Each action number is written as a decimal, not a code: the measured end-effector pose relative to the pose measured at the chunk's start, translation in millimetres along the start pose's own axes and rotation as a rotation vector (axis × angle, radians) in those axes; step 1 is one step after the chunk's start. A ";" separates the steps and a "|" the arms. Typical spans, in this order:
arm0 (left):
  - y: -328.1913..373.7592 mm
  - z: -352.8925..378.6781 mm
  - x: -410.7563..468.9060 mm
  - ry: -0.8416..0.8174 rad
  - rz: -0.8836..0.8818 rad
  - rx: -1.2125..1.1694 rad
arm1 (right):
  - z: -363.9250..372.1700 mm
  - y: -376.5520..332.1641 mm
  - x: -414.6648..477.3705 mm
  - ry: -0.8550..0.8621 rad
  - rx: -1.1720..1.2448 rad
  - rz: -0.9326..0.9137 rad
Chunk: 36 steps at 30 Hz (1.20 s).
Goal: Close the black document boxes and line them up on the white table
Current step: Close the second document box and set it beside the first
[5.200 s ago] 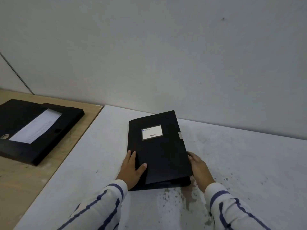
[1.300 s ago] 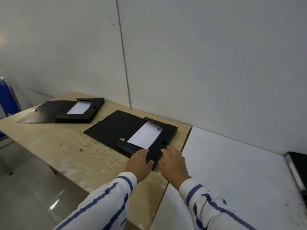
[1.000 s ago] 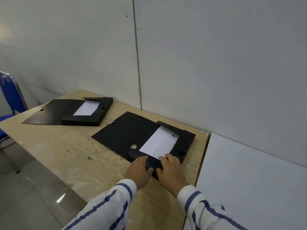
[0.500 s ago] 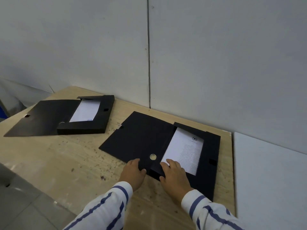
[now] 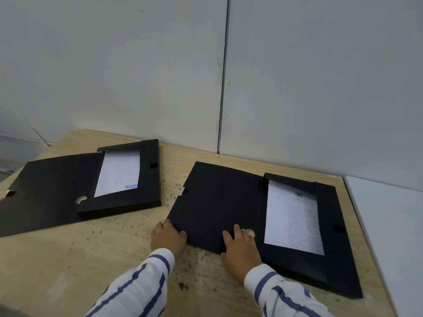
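Note:
Two black document boxes lie open on the wooden table. The nearer box has a printed white sheet in its tray, and its lid is spread flat to the left. My left hand grips the lid's near left corner, thumb on top. Flat on the lid's near edge, beside a metal ring, is my right hand. The second open box lies farther left with its own sheet and its lid folded out. The white table shows at the right edge.
The wooden table is speckled with dark crumbs and butts against the white table on its right. A grey panelled wall runs right behind both tables. The wooden table's left corner falls away to the floor.
Both hands have slid left from the nearer box's tray edge onto its spread lid. My left hand now holds the lid's corner. The view has dropped closer to the boxes.

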<state>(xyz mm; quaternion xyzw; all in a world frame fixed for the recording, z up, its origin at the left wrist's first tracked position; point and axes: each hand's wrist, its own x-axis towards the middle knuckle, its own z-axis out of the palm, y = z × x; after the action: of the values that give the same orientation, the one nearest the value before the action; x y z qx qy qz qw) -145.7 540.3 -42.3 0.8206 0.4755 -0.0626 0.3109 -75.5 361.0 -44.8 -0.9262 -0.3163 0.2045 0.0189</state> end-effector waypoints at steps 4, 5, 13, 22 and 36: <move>5.8 -5.7 14.1 0.029 -0.025 0.095 | 0.4 -0.7 6.5 -0.060 0.047 0.044; 7.7 -6.6 17.1 0.038 -0.026 0.122 | 0.4 -0.9 7.5 -0.067 0.057 0.047; 6.6 -17.4 45.2 0.006 -0.077 0.094 | 1.3 0.0 10.6 -0.078 0.080 0.056; 45.1 -71.0 32.3 0.001 0.085 -0.562 | -8.4 12.5 7.7 0.078 0.061 0.000; 143.3 -58.3 -44.4 -0.557 0.367 -1.011 | -23.0 119.2 -41.8 0.221 0.135 0.198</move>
<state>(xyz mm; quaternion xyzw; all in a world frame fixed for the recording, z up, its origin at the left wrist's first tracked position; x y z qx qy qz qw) -63.5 489.9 86.5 0.5924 0.1980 0.0134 0.7808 -27.5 243.1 -28.0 -0.9663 -0.2048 0.1230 0.0954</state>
